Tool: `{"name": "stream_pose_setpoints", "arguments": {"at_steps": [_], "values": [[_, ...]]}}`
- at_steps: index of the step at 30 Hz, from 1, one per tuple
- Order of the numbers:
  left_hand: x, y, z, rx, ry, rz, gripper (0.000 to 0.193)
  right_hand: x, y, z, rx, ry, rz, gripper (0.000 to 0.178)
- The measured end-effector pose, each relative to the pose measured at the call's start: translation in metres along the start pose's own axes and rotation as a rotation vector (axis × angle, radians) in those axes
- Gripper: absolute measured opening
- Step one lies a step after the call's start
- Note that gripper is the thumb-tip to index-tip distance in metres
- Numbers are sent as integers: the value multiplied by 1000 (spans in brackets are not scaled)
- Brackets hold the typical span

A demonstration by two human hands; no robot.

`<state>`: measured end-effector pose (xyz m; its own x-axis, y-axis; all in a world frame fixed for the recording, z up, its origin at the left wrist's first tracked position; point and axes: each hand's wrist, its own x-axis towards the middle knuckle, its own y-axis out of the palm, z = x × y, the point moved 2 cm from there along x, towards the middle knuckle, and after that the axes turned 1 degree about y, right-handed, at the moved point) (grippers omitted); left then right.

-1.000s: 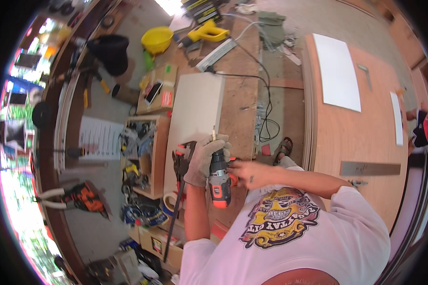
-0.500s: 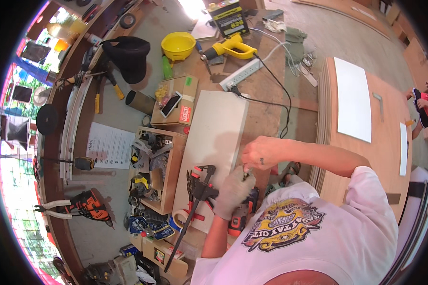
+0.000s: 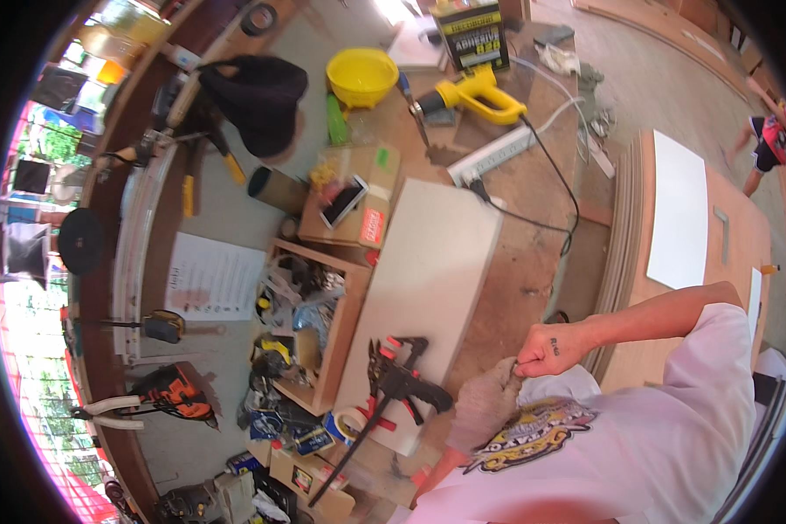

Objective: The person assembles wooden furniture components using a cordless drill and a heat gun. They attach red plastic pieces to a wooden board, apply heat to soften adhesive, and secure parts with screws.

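Note:
My left hand [image 3: 487, 403] wears a pale knitted work glove and is blurred in front of my shirt, its fingers not readable. My bare right hand [image 3: 552, 349] is closed, with its fingertips against the end of the glove; anything pinched there is hidden. Both hands are held off the bench's right edge. To the left of the gloved hand, a black and red bar clamp [image 3: 402, 382] lies on a long pale board [image 3: 437, 253].
A wooden box [image 3: 339, 336] of hardware stands left of the board, beside a tape roll [image 3: 350, 424]. Farther back are a carton with a phone [image 3: 343, 201], a power strip [image 3: 491, 155], a yellow heat gun [image 3: 470, 94] and a yellow bowl [image 3: 361, 77]. Stacked panels [image 3: 624, 236] stand at right.
Both hands have moved right and nearer my body, away from the clamp and board. The red and black drill beside the gloved hand is now out of sight. The view has shifted.

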<state>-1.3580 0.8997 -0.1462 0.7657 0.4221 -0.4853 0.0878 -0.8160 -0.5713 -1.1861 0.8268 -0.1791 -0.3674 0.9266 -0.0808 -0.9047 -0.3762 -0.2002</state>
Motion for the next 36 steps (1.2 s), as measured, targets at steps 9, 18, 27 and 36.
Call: {"name": "stream_pose_setpoints", "arguments": {"at_steps": [9, 18, 27, 36], "values": [[0, 0, -4, -310, -138, 104, 31, -7, 24, 7, -103, -56, -121, 24], [4, 3, -3, -413, -108, 120, 25, -31, 40, 24, -111, 12, -356, 32], [7, 5, -17, -199, 15, 21, 30, -32, 27, -9, 407, 397, -675, 31], [24, -21, -11, 119, 445, 25, 30, -41, 99, -58, 235, 155, -580, 28]]}}
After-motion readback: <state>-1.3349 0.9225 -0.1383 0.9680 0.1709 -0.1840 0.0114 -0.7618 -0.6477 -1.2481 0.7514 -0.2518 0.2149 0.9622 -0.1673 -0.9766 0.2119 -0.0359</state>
